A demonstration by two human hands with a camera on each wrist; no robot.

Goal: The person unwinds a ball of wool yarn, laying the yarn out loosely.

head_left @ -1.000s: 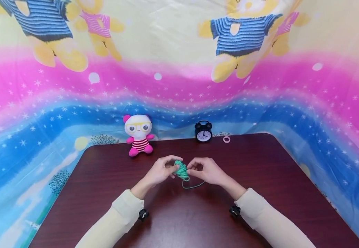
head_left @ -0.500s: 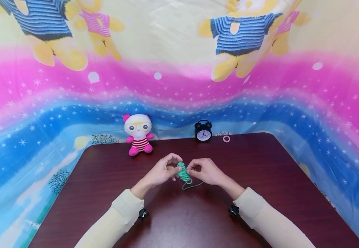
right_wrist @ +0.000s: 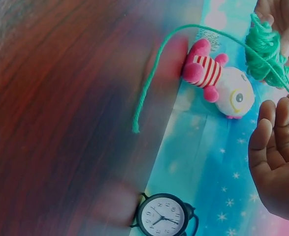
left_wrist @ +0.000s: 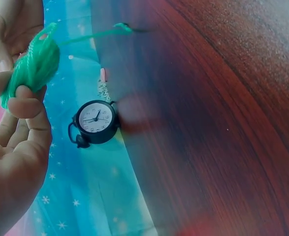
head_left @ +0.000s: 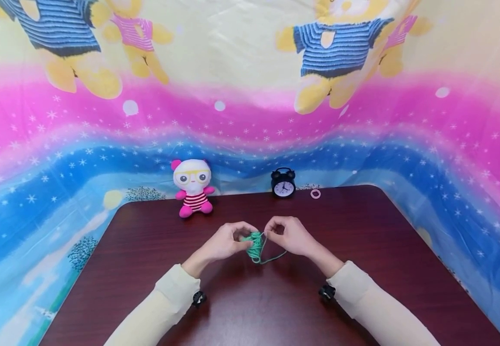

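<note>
A small bundle of green yarn (head_left: 255,246) is held above the middle of the table by my left hand (head_left: 227,240), its thumb and fingers pinching one side. In the left wrist view the wound yarn (left_wrist: 36,66) sits between thumb and fingertips. Close by on the other side, my right hand (head_left: 292,235) pinches the yarn's loose strand between thumb and index finger. The right wrist view shows that strand (right_wrist: 183,27) arching away from the pinch to a free end, while the other fingers (right_wrist: 262,142) of the right hand are bent and hold nothing.
A pink-and-white plush panda (head_left: 192,187) sits at the back left of the dark red wooden table (head_left: 250,307). A black alarm clock (head_left: 283,183) and a pink ring (head_left: 315,194) stand along the back edge. A patterned cloth (head_left: 241,125) hangs behind.
The yarn bundle has turned more upright and dropped slightly in my left hand. My right hand has risen a little, drawing the strand up beside the bundle.
</note>
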